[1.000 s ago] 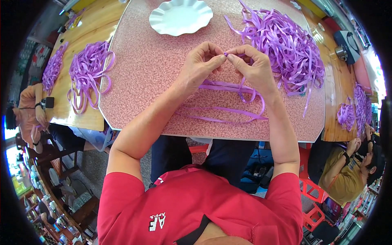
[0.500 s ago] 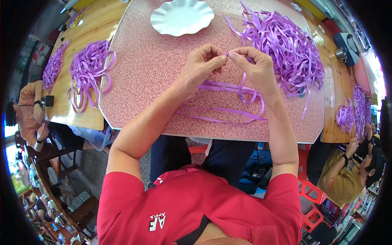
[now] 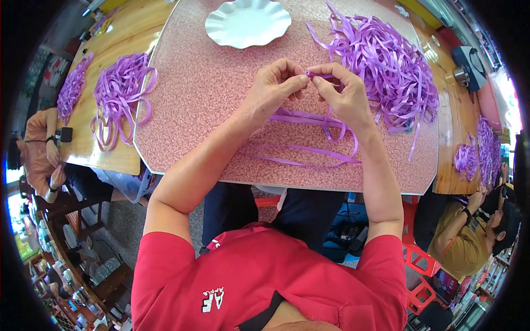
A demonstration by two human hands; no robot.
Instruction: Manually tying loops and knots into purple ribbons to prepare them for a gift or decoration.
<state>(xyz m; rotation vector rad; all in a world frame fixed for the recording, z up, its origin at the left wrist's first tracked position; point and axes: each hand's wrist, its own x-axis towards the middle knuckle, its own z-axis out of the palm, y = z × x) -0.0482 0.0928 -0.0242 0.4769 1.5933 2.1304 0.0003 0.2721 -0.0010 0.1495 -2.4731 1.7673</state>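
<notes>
Fingertips of my left hand [image 3: 279, 84] and my right hand [image 3: 343, 92] meet over the middle of the pink speckled table, pinching a narrow purple ribbon [image 3: 309, 74]. At the pinch the ribbon is rolled or folded into a small dark purple bit. Its exact form is too small to make out. Below my hands, more of the ribbon lies in long loops [image 3: 309, 148] on the tabletop, partly hidden by my left forearm. A large tangled pile of purple ribbon [image 3: 389, 69] lies just beyond my right hand.
A white scalloped plate [image 3: 248, 23] stands at the far side of the pink table [image 3: 193, 110]. Purple ribbon heaps [image 3: 122, 83] lie on the wooden table at left, others [image 3: 487, 144] at right. People sit at both sides, and a red stool [image 3: 422, 259] is at lower right.
My right thumb and fingers have shifted slightly at the pinch, and more of the purple ribbon shows between them. My left hand stays nearly where it was.
</notes>
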